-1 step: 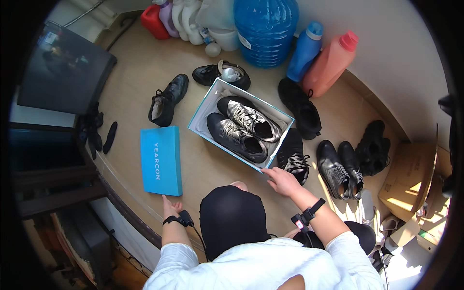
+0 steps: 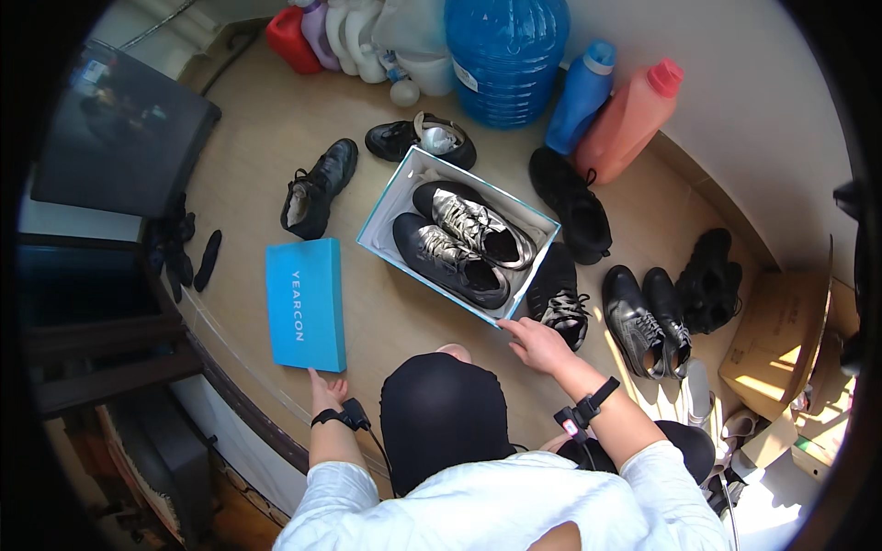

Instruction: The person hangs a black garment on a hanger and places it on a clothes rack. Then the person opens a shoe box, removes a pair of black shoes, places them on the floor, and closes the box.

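Note:
An open shoe box [image 2: 432, 282], white inside with a blue rim, sits tilted on the floor at the middle. A pair of black lace-up shoes [image 2: 464, 239] lies side by side in it. My right hand [image 2: 537, 345] is open, a stretched finger touching the box's near corner. To the left lies a blue box lid [image 2: 306, 308] with white lettering, top face up. My left hand [image 2: 326, 395] is at the lid's near edge, fingers extended and apart, fingertips at or touching that edge. Neither hand has its fingers wrapped round anything.
Black shoes surround the box: a boot [image 2: 320, 188], a paper-stuffed shoe [image 2: 395, 142], a dark shoe [image 2: 570, 207], a laced shoe [image 2: 558, 298] and a pair [image 2: 634, 317] at right. Behind stand a big blue water bottle [image 2: 510, 64] and a pink jug [image 2: 634, 124]. A cardboard box [image 2: 772, 340] is far right.

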`<state>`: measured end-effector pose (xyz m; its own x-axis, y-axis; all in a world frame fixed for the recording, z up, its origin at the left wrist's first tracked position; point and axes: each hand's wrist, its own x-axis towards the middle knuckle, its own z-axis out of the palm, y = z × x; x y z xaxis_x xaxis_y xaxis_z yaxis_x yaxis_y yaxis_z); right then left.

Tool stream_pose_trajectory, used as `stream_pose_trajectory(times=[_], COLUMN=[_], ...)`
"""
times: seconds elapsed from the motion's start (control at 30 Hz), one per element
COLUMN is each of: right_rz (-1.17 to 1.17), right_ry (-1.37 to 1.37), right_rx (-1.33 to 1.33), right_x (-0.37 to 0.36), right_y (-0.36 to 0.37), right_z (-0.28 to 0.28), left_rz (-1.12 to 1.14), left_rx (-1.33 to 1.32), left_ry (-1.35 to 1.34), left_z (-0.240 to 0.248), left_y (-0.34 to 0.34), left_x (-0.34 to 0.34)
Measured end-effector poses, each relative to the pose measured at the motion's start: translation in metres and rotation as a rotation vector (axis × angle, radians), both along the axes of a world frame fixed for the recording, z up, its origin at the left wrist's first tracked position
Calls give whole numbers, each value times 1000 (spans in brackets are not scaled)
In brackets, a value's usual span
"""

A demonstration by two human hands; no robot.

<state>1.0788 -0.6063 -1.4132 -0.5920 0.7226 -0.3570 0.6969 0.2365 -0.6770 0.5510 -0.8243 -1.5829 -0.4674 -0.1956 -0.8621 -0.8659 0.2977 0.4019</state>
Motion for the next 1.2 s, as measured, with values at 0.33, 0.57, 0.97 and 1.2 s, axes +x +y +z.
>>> stream_pose_trajectory(times=[0.33, 0.57, 0.97, 1.2], right_rz=[-1, -12, -25, -21], right_ry=[-22, -23, 18, 12], right_rx=[-12, -14, -1, -3], right_x=[-1, -1, -4, -2], right_y=[1, 1, 3, 3], right_z=[0, 1, 0, 1], left_rz=[-97, -96, -294, -484], left_rx=[59, 73, -109, -164], left_ry=[-70, 59, 30, -135], left_z=[-11, -12, 1, 15], left_y=[26, 24, 15, -22], left_x=[-27, -2, 16, 40])
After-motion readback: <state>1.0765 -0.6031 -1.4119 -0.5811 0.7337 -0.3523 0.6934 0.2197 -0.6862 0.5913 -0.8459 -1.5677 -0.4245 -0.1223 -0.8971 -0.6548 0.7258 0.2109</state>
